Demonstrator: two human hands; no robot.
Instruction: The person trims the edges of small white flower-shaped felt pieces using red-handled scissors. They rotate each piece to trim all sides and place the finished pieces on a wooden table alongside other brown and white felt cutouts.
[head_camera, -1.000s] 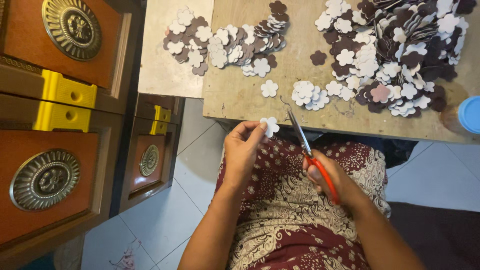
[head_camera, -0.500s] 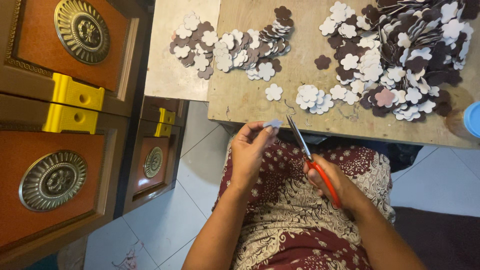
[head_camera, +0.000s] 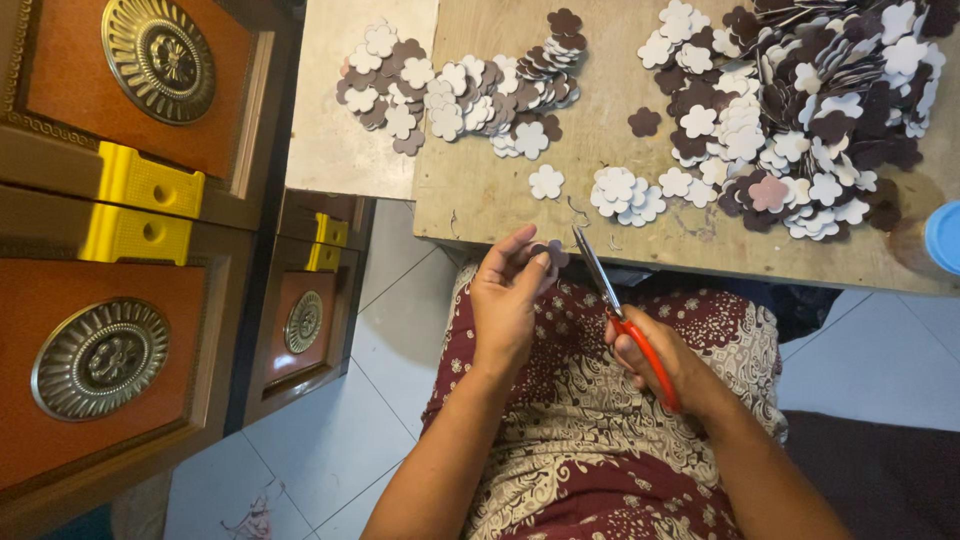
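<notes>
Flower cutout pinched between left hand fingers; right hand fingers grip scissors, blades beside cutout.

A worn wooden tabletop fills the upper part of the view, with a paler stone-like slab butted against its left edge. Below them the floor is laid with pale glossy tiles. At the left stand dark brown carved panels with orange-red insets, round embossed metal medallions and yellow plastic corner guards. The light is soft and even.
</notes>
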